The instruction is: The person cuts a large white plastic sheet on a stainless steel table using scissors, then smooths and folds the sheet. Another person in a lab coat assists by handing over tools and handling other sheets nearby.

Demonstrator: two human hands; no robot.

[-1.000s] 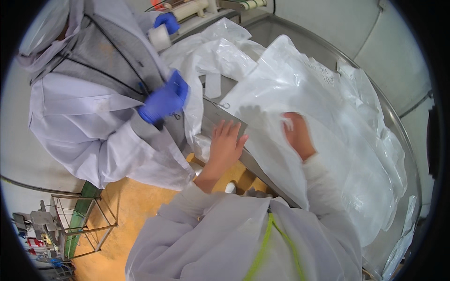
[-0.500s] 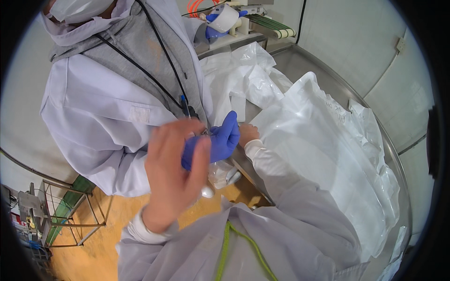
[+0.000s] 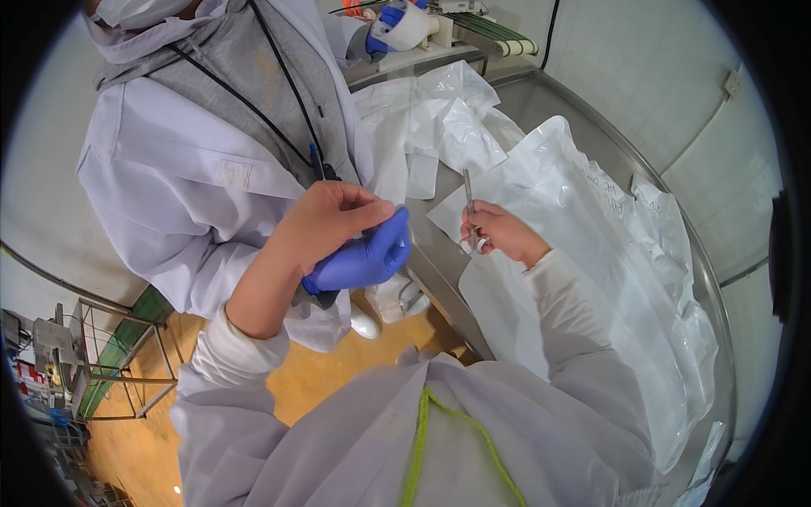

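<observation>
My right hand (image 3: 505, 232) is closed on a pair of metal scissors (image 3: 469, 188), fingers at the handle loops and the blades pointing up and away. It hovers above the near-left part of a large white plastic bag (image 3: 583, 279). My left hand (image 3: 334, 213) makes a pinch, thumb against fingertips. Whatever is in that pinch, if anything, is too small to make out. Directly below and touching or nearly touching it is a co-worker's blue-gloved hand (image 3: 363, 260), its fingers curled. A blue-tipped pen (image 3: 316, 160) shows at the co-worker's chest, just above my left hand.
The co-worker in a white coat (image 3: 169, 160) stands close on the left. Several white bags cover the metal table (image 3: 591, 106), which has a raised rim. A small green conveyor (image 3: 494, 34) and a white roll (image 3: 401, 29) are at the back. A metal-framed stand (image 3: 127, 372) is at lower left.
My left hand has gone from open, blurred fingers to a pinch, a little higher. My right hand has moved right, out from behind the blue glove, and the scissors now show plainly.
</observation>
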